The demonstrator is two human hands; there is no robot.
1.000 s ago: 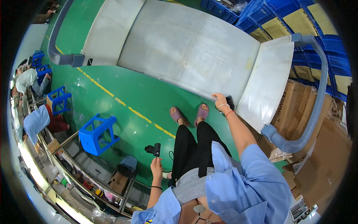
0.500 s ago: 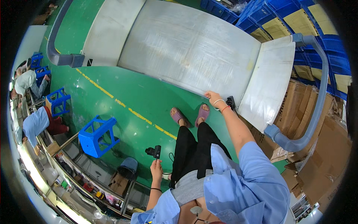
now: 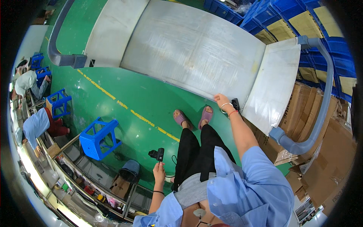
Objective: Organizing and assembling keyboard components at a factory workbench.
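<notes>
A large whitish panel-topped cart [image 3: 189, 49] with bent grey pipe handles spans the upper view. At its near edge, right of the middle, is my right hand [image 3: 221, 100]. Its fingers are curled together, and what they hold, if anything, is hidden. A small black device [image 3: 235, 104] sits just right of that wrist, partly behind it; how it is attached does not show. Low, away from the cart, my left hand [image 3: 159, 173] has its fingers closed at the base of another black camera-like device [image 3: 157, 154], which sticks up past them.
A blue plastic stool [image 3: 99, 140] and a dark bucket [image 3: 129, 170] stand at the left by a cluttered workbench [image 3: 87, 185]. Farther left, people [image 3: 36, 125] sit working. Cardboard boxes [image 3: 317, 151] and stacked blue bins [image 3: 302, 30] crowd the right. A yellow line [image 3: 141, 118] crosses the green floor.
My right hand has moved slightly to the right along the cart's near edge, and its fingers look more curled. The left hand and its black device have hardly shifted.
</notes>
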